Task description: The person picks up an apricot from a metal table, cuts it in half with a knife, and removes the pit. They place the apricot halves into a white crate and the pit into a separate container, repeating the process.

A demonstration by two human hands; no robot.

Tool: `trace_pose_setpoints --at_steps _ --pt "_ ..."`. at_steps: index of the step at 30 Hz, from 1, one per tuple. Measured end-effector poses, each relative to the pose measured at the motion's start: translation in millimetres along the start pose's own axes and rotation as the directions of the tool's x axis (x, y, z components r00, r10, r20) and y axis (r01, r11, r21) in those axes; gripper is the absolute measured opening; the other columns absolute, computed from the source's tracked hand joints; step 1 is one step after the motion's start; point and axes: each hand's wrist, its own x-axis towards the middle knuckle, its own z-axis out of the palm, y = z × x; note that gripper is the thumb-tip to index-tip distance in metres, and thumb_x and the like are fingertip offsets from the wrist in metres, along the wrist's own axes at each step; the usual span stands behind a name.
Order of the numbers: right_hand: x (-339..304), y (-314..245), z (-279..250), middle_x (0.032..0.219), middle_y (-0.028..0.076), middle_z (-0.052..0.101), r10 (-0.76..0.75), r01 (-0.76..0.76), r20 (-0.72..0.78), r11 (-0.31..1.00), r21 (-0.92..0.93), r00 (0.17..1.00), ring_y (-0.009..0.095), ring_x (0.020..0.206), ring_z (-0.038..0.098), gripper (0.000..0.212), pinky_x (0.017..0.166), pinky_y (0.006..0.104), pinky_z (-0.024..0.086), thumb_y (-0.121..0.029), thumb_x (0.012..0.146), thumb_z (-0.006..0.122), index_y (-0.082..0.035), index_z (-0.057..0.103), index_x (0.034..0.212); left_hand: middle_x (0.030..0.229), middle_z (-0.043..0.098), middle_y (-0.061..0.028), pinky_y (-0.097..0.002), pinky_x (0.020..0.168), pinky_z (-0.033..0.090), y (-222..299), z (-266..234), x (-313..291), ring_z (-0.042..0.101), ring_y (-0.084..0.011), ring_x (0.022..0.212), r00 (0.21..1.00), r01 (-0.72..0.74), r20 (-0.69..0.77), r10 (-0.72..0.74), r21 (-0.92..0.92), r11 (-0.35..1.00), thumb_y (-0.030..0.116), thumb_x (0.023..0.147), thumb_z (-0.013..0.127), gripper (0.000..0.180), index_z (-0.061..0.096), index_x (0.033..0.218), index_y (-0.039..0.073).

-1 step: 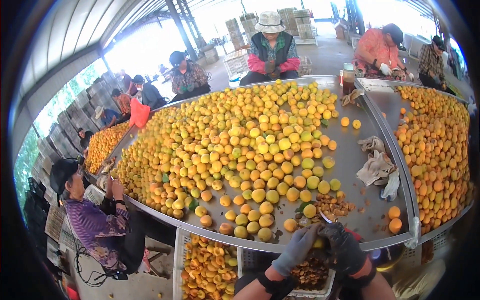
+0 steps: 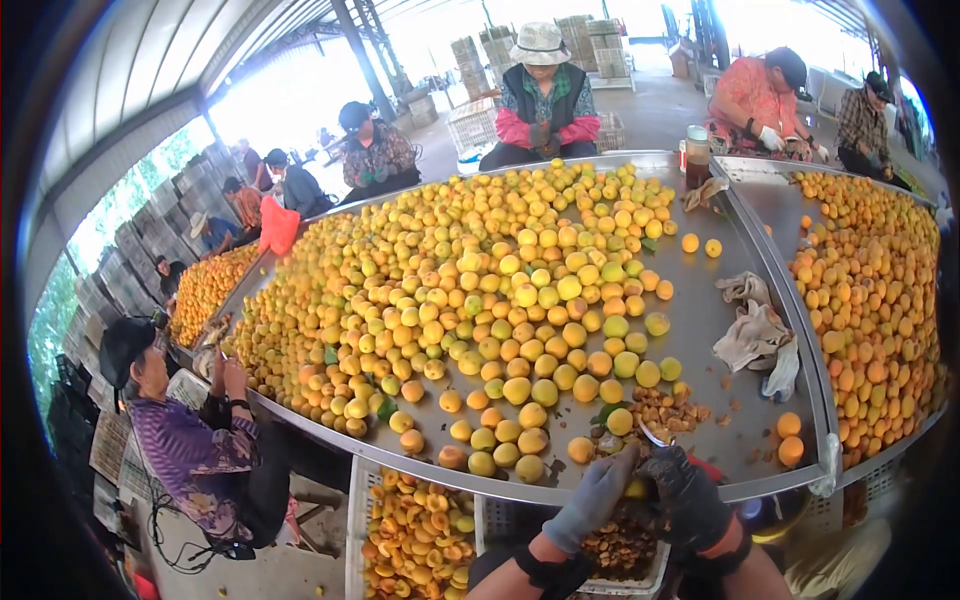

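At the near edge of the metal table, my left hand (image 2: 600, 497) wears a grey glove and is closed around a yellow apricot (image 2: 637, 488). The fingers and the other hand partly hide the fruit. My right hand (image 2: 682, 495), in a dark glove, grips a small knife (image 2: 654, 436) whose shiny blade points up past the fingers. Its handle cannot be seen. Both hands nearly touch at the apricot. Just beyond them lies a pile of brown apricot scraps (image 2: 665, 410). A crate of dark brown pieces (image 2: 620, 550) stands below my hands.
Whole apricots (image 2: 470, 300) cover much of the table (image 2: 700, 330). Crumpled cloth gloves (image 2: 757, 335) lie near the raised metal divider (image 2: 775, 270). A crate of halved apricots (image 2: 418, 535) is below left. A co-worker in purple (image 2: 200, 440) sits at left; others sit around the tables.
My hands have shifted only slightly around the apricot, and the knife blade has moved a touch to the right. The rest looks the same.
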Motion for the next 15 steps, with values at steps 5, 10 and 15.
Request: trace_pose_setpoints --at_steps 5,10,15 --pt "-7 5 21 0.092 0.016 0.057 0.030 -0.022 0.088 0.996 -0.084 0.996 0.035 0.082 0.057 0.040 0.071 0.0440 0.046 -0.018 0.070 0.066 -0.003 0.053 0.105 0.090 0.061 -0.0117 -0.0307 0.074 0.046 6 -13 -3 0.059 -0.0208 0.086 0.914 0.396 0.258 -0.313 -0.401 0.826 0.030 0.087 0.053 0.059 0.033 0.132 -0.003" --pt "-12 13 36 0.084 0.013 0.056 0.067 -0.043 0.094 0.971 -0.237 0.993 0.030 0.077 0.057 0.032 0.065 0.0418 0.044 -0.019 0.071 0.059 -0.006 0.055 0.100 0.081 0.061 -0.0042 -0.0250 0.060 0.048 -85 13 -3 0.057 -0.0164 0.063 0.931 -0.336 0.117 0.347 -0.102 0.936 0.035 0.092 0.047 0.045 0.047 0.122 0.001" --pt "-29 28 70 0.073 0.011 0.052 0.007 -0.022 -0.037 0.903 -0.429 0.999 0.030 0.070 0.054 0.020 0.058 0.0416 0.040 -0.024 0.077 0.057 -0.008 0.054 0.088 0.073 0.059 -0.0005 -0.0215 0.056 0.045 -53 18 -2 0.056 -0.0085 0.062 0.928 0.374 0.320 -0.193 -0.781 0.500 0.042 0.091 0.051 0.038 0.060 0.093 0.006"
